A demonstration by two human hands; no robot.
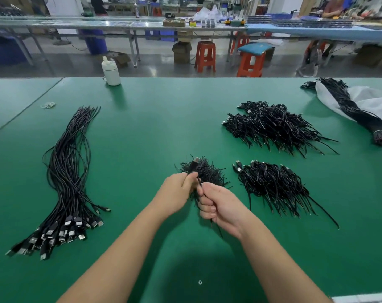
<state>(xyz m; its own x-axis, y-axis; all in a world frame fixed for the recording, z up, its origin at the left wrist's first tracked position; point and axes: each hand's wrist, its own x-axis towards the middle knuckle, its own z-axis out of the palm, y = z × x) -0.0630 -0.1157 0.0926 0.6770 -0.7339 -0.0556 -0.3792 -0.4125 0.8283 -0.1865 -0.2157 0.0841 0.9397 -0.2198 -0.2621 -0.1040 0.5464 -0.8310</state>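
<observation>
We have one black cable (pixel 194 165) held above the desk (pixel 152 127), just over the small pile of twist ties (pixel 210 171). Our left hand (pixel 177 190) is curled round it just below the plug, which sticks up past the fingers, and our right hand (pixel 218 204) is clenched round the folded length, with a loose tail hanging out below the fist. As we judge it, the main risk lies in that fist: if the right hand loosens while we reach for a tie, the folds could spring apart and the coil would be lost. The hanging tail could also drag through the twist ties and pull several out of the pile, or catch one into the bundle. Since the ties are as black and thin as the cable, we could easily pinch two at once, or miss altogether. Bending hard at the plug, where the left hand holds, could strain the joint there. When the bundle is set down, a careless toss toward the nearer heap of tied cables (pixel 273 184) might tangle its free ends with theirs, or with the farther heap (pixel 273 125). The straight cables (pixel 69 171) on our left lie well apart and seem safe from that.
</observation>
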